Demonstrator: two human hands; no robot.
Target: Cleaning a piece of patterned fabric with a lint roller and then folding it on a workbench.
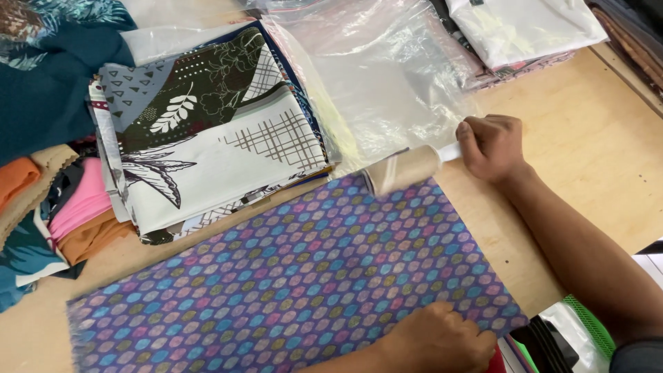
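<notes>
The purple patterned cloth (297, 276) is spread flat on the wooden table (587, 152) and is pressed at its near edge by the left hand (438, 340), laid flat with fingers extended. At the cloth's far corner, a lint roller (404, 169) is clenched by its white handle in the right hand (492, 146). Beyond, a stack of folded printed fabrics (214, 131) and clear plastic bags (387, 76) are noted.
</notes>
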